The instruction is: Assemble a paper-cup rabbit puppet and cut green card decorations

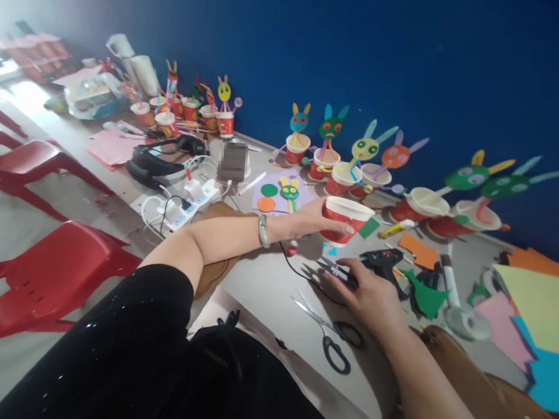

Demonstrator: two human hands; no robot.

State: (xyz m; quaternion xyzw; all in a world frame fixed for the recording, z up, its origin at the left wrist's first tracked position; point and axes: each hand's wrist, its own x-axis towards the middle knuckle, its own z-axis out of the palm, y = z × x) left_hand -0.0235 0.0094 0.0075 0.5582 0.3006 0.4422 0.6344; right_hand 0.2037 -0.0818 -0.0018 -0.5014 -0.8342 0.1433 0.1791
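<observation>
Near the table's middle, my left hand point(309, 220) grips a red paper cup point(337, 228) with a white rim, thumb across its side. A small green paper piece point(368, 227) shows at the cup's right side; I cannot tell whether it is attached. My right hand point(373, 296) is closed around a dark-handled tool with a metal tip point(344, 274), just below the cup; its exact kind is unclear. Open-bladed scissors point(323, 324) lie in front of that hand. Behind my left hand, a rabbit face cutout point(289, 190) rests on lilac paper point(261, 201).
Several cups with paper rabbits point(342, 175) line the blue wall. A black glue gun point(383, 260), clear tape roll point(468, 322) and coloured sheets point(532, 304) are at right. On the left are a power strip point(190, 206), black headset point(163, 159) and red chairs point(65, 273).
</observation>
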